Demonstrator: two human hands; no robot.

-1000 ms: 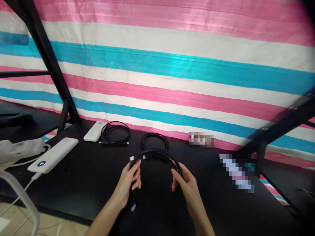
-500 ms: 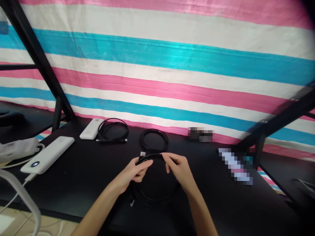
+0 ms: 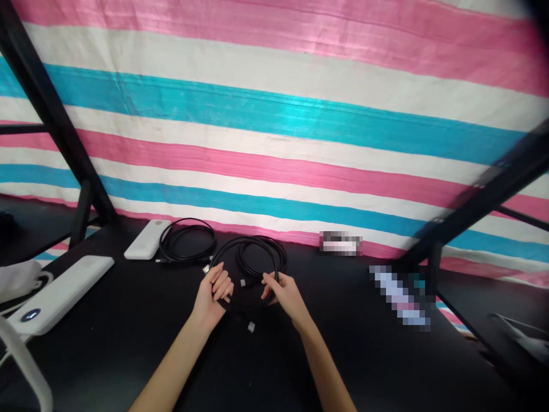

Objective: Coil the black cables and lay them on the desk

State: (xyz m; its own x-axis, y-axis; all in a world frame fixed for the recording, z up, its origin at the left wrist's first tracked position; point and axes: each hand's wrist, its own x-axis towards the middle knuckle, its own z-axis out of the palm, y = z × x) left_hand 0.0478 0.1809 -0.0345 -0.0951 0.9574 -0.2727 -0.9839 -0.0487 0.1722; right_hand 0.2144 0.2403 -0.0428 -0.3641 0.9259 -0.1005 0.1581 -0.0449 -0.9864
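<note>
The left hand (image 3: 213,294) is reached in from seven o'clock, forearm slanted toward one, palm turned inward; its fingers are curled around the eight o'clock side of a coiled black cable (image 3: 222,248). The right hand (image 3: 286,293) is reached in from five o'clock, and the loop's four o'clock side is pinched between its thumb and bent fingers. The loop is held between the hands, over the black table (image 3: 364,343). A pale connector (image 3: 251,327) is seen at the loop's six o'clock. Beyond, a second coil (image 3: 283,257) is partly overlapped at one o'clock; at ten, a third coil (image 3: 184,259) is placed beside a white power bank (image 3: 144,243). Behind everything, a striped sheet (image 3: 274,154) is hung.
</note>
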